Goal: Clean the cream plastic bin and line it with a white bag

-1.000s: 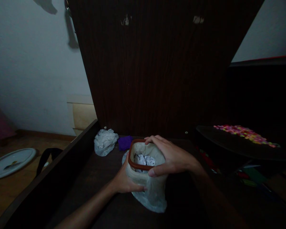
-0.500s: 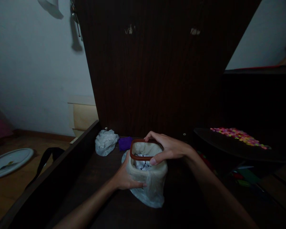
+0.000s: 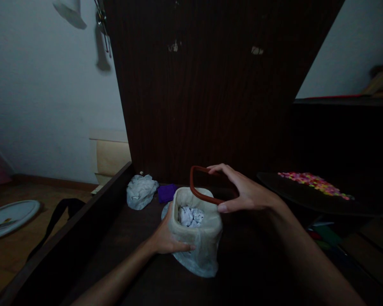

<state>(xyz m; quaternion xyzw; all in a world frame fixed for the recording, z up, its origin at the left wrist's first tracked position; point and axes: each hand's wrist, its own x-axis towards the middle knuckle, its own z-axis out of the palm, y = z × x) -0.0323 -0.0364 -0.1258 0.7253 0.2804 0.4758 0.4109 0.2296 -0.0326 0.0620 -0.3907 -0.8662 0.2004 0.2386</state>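
A small trash bin stands on the dark wooden surface, lined with a thin whitish plastic bag whose edge is folded down over the outside. Crumpled paper lies inside it. My left hand is wrapped round the bin's left side, thumb across its front. A reddish-brown rim ring, rectangular with rounded corners, is held by my right hand, fingers at its far edge and thumb at the near one. The ring hangs above and to the right of the bin's mouth, apart from it.
Behind the bin lie a crumpled whitish plastic bag and a purple folded item. At right, a dark shelf holds a heap of small colourful pieces. A raised board edges the surface at left; a dark panel rises behind.
My right hand has lifted the ring off the bin's mouth and moved it up and to the right. My left hand keeps its hold on the bin.
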